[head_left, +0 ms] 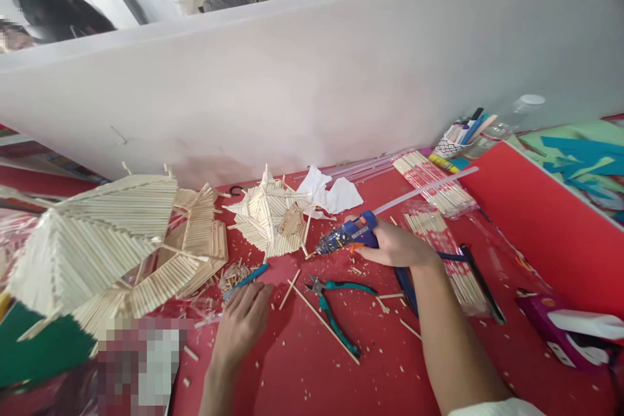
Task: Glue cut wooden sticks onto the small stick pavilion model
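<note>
My right hand (397, 244) is wrapped around the handle of a blue hot glue gun (348, 233). A long translucent glue stick (426, 188) juts from its back, and its nozzle points left toward a small roofed model (270, 214) made of wooden sticks. My left hand (246, 318) hangs low over the table with fingers curled together; whatever they hold, if anything, is hidden. Just beyond those fingers lies a slim blue tool (253, 274) beside a heap of cut stick bits (236, 273). Green-handled cutting pliers (336, 312) lie spread between my hands, near a loose stick (322, 322).
A larger stick-built pavilion (102, 234) fills the left side. Packs of wooden sticks (433, 182), white tissue (329, 192), a pen cup (455, 143) and a red box wall (546, 227) stand rightward. A white partition (312, 78) closes the back; people sit beyond it.
</note>
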Demonstrator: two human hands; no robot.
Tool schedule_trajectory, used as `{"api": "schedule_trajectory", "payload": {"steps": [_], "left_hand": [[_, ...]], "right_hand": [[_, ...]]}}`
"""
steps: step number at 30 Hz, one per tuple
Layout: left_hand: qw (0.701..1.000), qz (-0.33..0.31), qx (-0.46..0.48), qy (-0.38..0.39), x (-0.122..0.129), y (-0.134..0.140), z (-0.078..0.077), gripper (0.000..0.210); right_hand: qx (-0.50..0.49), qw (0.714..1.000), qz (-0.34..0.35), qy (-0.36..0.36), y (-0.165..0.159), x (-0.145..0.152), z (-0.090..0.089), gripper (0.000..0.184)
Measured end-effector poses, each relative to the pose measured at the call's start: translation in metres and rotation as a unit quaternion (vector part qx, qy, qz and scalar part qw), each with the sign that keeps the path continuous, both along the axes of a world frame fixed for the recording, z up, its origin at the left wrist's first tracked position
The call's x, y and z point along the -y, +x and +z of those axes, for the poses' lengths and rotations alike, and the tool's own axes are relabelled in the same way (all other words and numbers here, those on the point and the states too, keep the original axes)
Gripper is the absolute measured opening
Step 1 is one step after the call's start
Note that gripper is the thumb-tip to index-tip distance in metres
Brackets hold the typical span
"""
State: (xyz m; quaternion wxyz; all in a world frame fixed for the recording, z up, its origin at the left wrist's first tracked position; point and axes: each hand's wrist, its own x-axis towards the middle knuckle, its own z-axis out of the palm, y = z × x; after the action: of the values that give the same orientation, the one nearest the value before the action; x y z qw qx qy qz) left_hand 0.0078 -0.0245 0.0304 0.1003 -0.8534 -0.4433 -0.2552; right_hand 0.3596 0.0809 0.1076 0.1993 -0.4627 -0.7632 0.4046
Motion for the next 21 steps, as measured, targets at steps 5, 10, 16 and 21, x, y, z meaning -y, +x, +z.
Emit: {"api": "schedule_trajectory", "payload": {"steps": [5, 10, 16, 21], "left_hand": [[0.999, -0.014, -0.038, -0.027, -0.011, -0.006, -0.005, 0.029], [0.996, -0.003, -0.046, -0.078, -0.024, -0.009, -0.004, 0.026], [0.996, 0.053, 0.005, -0.077, -0.030, -0.020, -0.017, 0.022], [0.991, 0.069, 0.070, -0.086, -0.027, -0.028, -0.026, 0.023]], "right_hand": [[0.065, 0.994, -0.058, -0.061, 0.011, 0.000, 0.003, 0.020], [0.159, 0.985, -0.047, -0.046, 0.021, 0.003, 0.006, 0.017], [0.257, 0.964, -0.037, -0.050, 0.011, 0.003, -0.001, 0.029], [0.358, 0.933, -0.005, -0.039, -0.009, -0.004, -0.017, 0.024]]}}
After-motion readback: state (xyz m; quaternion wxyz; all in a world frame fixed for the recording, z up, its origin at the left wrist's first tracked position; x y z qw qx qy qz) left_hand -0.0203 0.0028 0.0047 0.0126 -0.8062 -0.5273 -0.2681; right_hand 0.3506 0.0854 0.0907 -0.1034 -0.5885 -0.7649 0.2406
